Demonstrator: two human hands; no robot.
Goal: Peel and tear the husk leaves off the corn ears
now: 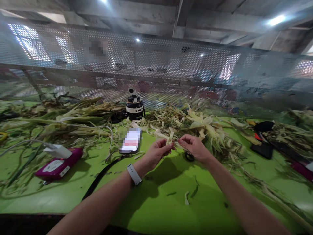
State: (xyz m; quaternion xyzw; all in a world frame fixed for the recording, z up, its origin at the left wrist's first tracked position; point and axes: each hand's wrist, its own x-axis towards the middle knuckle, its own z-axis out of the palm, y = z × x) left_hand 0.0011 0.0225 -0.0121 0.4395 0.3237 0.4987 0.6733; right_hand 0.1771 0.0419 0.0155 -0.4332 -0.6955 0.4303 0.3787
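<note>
My left hand (160,151) is closed in a pinch around a small bundle of pale corn husk (170,138), held above the green table. Close beside it, my right hand (193,148) pinches with thumb and forefinger at the right side of the same husk piece. How the husk is folded or tied is too small to tell. Below the right hand lies a black looped thing (189,156), partly hidden. A grey-strapped watch (134,175) is on my left wrist. Loose husk scraps (186,198) lie on the table nearer to me.
Heaps of corn husk (168,119) run along the back by a perforated metal screen (158,75). A black bottle (135,109) stands there. A lit phone (130,141) lies left of my hands, with a purple power bank (60,164) and cables farther left. Another dark phone (262,149) lies right.
</note>
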